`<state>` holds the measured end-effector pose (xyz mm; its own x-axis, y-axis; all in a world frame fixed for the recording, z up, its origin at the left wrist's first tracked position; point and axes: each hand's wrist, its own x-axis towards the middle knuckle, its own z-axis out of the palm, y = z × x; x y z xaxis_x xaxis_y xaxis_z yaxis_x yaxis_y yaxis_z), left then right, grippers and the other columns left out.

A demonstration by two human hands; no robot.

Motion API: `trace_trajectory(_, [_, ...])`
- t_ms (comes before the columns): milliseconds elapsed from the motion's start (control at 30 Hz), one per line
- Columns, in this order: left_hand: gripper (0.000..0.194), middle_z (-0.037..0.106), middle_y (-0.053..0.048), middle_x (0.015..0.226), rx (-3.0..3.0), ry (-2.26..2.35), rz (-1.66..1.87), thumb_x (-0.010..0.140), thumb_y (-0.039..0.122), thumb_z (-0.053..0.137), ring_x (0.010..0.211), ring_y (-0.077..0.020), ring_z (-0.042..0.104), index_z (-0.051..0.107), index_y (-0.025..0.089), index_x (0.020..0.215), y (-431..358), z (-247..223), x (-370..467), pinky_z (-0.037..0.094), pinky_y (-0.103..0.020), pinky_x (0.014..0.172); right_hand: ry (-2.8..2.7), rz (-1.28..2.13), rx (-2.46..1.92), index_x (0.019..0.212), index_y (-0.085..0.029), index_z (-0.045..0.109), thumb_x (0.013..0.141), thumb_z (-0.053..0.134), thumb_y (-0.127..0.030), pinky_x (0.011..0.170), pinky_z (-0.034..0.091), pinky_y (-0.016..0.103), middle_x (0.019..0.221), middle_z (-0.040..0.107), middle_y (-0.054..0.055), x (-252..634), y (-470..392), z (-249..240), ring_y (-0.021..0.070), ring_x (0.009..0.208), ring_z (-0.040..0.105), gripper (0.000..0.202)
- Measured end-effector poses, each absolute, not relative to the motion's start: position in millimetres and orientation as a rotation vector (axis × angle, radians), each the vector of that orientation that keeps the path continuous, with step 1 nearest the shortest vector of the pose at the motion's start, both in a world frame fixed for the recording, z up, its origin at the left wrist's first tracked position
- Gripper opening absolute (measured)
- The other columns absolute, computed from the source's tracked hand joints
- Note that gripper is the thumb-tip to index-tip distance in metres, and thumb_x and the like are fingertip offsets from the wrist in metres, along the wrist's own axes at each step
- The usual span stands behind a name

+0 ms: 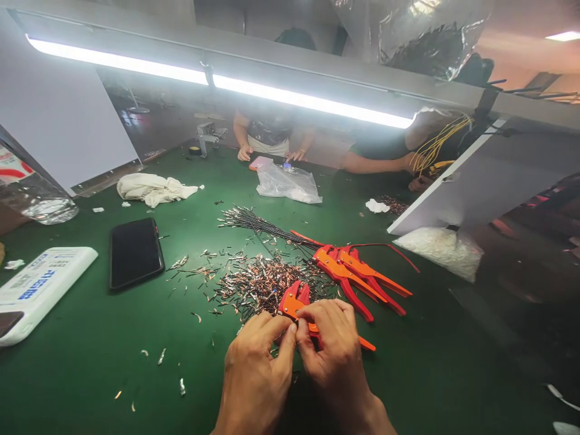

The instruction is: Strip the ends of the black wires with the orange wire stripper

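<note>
Left hand: the left hand (258, 362) makes a narrow pinch, thumb and forefinger tips together; whether a thin piece sits inside, I cannot tell.
Right hand: the right hand (333, 344) is equally narrow, its tips just beside the left's, probably so both can steady something tiny; its content is hidden.
Front wire stripper: the front wire stripper (294, 302) lies behind the fingers, head on the scraps, handles partly covered by the right hand; contact is unclear. Lying so near, it seems kept within easy reach.
Scrap pile: the scrap pile (258, 281) of short wire pieces spreads ahead of the hands, perhaps because bits drop there.
Spare strippers: two more wire strippers (344, 272) lie side by side to the right, handles towards the person, presumably for ready grasping.
Black wires: the black wire bundle (276, 229) lies beyond the pile, lengths roughly aligned, likely to prevent tangling.
Phone: the phone (136, 254) rests flat on the green counter (67, 386), apart from the scraps.
</note>
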<state>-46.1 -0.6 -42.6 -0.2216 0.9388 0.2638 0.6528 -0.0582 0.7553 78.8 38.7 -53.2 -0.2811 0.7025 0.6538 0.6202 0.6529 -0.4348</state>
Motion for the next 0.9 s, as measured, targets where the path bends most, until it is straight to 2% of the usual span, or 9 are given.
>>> trace_trajectory(267, [0.024,0.073,-0.001,0.082,1.632,1.862,1.116,0.09,0.022,0.052,0.073,-0.016,0.067,0.073,0.024,0.079,-0.9,-42.9,-42.9,0.052,-0.027,0.068,-2.025,0.093,-1.073,0.085,-0.02,0.055,0.088,0.047,-0.007,0.083,0.037,0.038,0.073,0.062,0.0,79.2,38.5,-50.4,0.0176,0.071,0.058,0.015])
trace_trajectory(633, [0.024,0.074,0.0,0.08,1.52,1.81,1.122,0.089,0.023,0.049,0.072,-0.0154,0.067,0.069,0.023,0.075,0.7,-40.0,-41.1,0.05,-0.025,0.068,-2.027,0.094,-1.071,0.086,-0.02,0.053,0.088,0.046,-0.005,0.081,0.037,0.037,0.074,0.061,0.0,75.5,38.0,-50.8,0.0176,0.07,0.057,0.016])
trace_trajectory(900, [0.028,0.064,0.003,0.067,1.498,1.83,1.001,0.093,0.032,0.048,0.06,-0.0118,0.058,0.06,0.022,0.07,-6.1,-46.0,-44.7,0.041,-0.021,0.057,-1.893,-0.063,-1.232,0.09,-0.017,0.058,0.093,0.048,-0.009,0.075,0.038,0.034,0.079,0.063,0.005,102.2,59.9,-49.7,0.0198,0.077,0.057,0.013])
